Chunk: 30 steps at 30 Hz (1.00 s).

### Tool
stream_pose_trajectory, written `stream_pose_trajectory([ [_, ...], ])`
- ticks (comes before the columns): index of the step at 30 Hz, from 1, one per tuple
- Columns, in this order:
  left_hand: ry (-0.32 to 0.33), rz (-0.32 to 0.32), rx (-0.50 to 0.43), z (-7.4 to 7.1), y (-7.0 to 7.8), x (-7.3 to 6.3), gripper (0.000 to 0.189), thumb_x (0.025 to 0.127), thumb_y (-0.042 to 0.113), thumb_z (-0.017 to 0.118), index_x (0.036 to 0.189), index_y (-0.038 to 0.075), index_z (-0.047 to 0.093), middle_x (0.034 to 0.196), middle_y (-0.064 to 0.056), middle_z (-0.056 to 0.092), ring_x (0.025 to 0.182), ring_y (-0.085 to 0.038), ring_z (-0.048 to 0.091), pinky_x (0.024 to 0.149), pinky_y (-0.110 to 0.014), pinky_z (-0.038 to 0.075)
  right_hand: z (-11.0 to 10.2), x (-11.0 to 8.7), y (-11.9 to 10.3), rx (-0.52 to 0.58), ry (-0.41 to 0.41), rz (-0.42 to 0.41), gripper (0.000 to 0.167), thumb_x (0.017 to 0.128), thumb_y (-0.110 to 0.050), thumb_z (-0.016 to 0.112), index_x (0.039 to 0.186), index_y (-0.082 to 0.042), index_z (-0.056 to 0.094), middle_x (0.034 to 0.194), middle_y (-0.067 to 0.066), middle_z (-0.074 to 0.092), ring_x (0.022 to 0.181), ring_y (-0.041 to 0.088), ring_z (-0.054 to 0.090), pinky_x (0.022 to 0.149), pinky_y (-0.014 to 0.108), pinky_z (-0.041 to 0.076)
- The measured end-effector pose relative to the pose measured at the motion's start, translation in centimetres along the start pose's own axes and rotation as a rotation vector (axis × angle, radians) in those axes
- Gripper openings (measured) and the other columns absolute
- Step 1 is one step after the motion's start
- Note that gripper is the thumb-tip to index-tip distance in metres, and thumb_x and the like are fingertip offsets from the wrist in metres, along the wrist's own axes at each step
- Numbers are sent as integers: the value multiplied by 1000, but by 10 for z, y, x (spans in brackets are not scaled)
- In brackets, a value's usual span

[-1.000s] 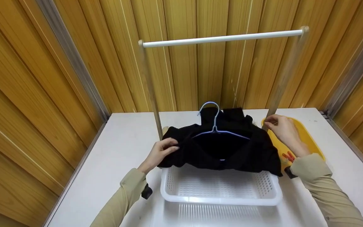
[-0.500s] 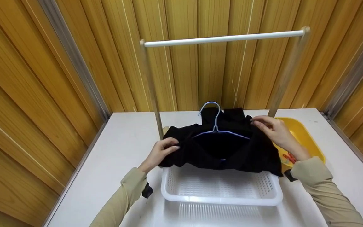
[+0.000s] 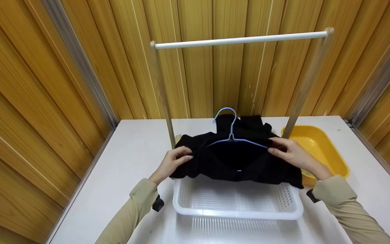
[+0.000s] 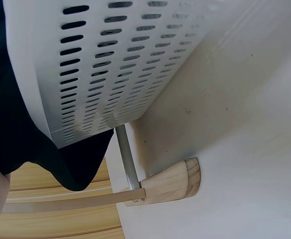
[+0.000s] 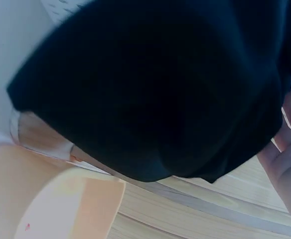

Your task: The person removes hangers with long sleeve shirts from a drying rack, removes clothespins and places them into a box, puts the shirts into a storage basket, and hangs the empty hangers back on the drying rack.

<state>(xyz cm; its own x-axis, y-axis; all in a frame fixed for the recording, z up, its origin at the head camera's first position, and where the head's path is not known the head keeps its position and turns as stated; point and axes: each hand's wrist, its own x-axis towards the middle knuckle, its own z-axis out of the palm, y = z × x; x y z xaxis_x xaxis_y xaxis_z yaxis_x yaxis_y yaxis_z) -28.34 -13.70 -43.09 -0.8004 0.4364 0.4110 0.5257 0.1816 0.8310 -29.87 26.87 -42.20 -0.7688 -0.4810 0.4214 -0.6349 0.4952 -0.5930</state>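
A black garment [image 3: 215, 166] with a wide neck opening lies over the back of a white perforated basket [image 3: 239, 214]. Inside its neck sits a light blue hanger [image 3: 232, 130], hook standing up. My left hand [image 3: 171, 164] pinches the cloth at the left shoulder between thumb and fingers. At the other shoulder my right hand [image 3: 296, 156] pinches the cloth beside the hanger's right arm, thumb in front. The right wrist view shows those fingers [image 5: 290, 159] at the edge of the dark fabric. The hanger's ends are hidden under the garment.
Behind the garment stands a rack with a white bar [image 3: 242, 40] and wooden posts [image 3: 163, 95]; its wooden foot [image 4: 168, 181] shows in the left wrist view. A yellow tray [image 3: 332, 149] lies at the right. Wood-panelled walls enclose the white table [image 3: 124, 145].
My right hand has moved left and down from beside the right post and the tray onto the garment near the hanger's right arm. The left hand has kept its hold.
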Motion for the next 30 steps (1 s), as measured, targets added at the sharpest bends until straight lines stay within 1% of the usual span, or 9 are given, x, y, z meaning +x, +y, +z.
stream_pose_trajectory([
  [3, 1, 0, 1, 0, 0, 0, 10, 86, -2, 58, 94, -8, 59, 87, -15, 62, 79, -17, 54, 73, -28, 42, 2, 0, -9, 21, 11, -11, 24, 85, -2, 61, 109, 3, 60, 103, 12, 61, 89, 15, 53, 78, 18, 39],
  [6, 5, 4, 5, -1, 0, 0, 10, 86, -2, 58, 94, -9, 59, 87, -16, 62, 78, -17, 54, 72, -28, 42, 7, 2, -9, 29, 43, -27, 13, 85, -2, 62, 98, -2, 62, 93, 6, 61, 82, 13, 51, 74, 17, 38],
  [8, 9, 4, 5, 0, 1, 0, 11, 86, -2, 58, 94, -9, 59, 87, -16, 62, 78, -17, 54, 72, -28, 42, 9, 3, -8, 55, 57, -23, 8, 85, -4, 62, 93, -5, 61, 88, 3, 60, 77, 12, 49, 71, 17, 39],
  [10, 19, 4, 6, 0, 1, 0, 11, 86, -2, 58, 94, -10, 59, 88, -16, 62, 79, -17, 55, 73, -28, 43, 13, 4, 2, 74, 78, -6, 7, 84, -7, 63, 91, -8, 62, 87, 0, 60, 76, 13, 49, 70, 18, 40],
  [14, 35, 13, 48, 1, 2, 1, 12, 85, -2, 59, 93, -10, 62, 89, -14, 64, 83, -17, 57, 75, -28, 44, 15, 5, -3, 111, 118, 15, 13, 82, 1, 63, 95, -1, 65, 95, 8, 63, 82, 8, 51, 75, 14, 39],
  [16, 39, 26, 76, 1, 4, 2, 12, 84, -2, 60, 93, -9, 63, 90, -14, 65, 84, -18, 57, 75, -28, 45, 14, 5, -12, 112, 145, 0, 15, 81, 5, 63, 95, 4, 65, 98, 12, 63, 86, 5, 52, 77, 13, 38],
  [21, 46, 40, 93, 4, 9, 6, 12, 84, -2, 60, 92, -10, 64, 90, -14, 65, 84, -19, 59, 74, -28, 46, 12, 4, -33, 117, 195, 4, 8, 80, 9, 62, 87, 8, 63, 89, 15, 62, 79, 5, 51, 72, 12, 38],
  [24, 54, 54, 113, 6, 14, 10, 12, 84, -2, 60, 91, -10, 65, 89, -15, 65, 83, -19, 59, 73, -28, 46, 13, 5, -37, 114, 224, 23, 6, 80, 10, 62, 85, 7, 64, 85, 15, 62, 75, 6, 50, 70, 13, 39],
  [30, 46, 96, 170, 13, 24, 20, 11, 83, -2, 61, 90, -10, 65, 88, -15, 65, 83, -22, 59, 74, -28, 46, 15, 6, -38, 108, 282, 7, 11, 77, 13, 62, 87, 10, 66, 88, 18, 63, 78, 4, 53, 71, 12, 40],
])
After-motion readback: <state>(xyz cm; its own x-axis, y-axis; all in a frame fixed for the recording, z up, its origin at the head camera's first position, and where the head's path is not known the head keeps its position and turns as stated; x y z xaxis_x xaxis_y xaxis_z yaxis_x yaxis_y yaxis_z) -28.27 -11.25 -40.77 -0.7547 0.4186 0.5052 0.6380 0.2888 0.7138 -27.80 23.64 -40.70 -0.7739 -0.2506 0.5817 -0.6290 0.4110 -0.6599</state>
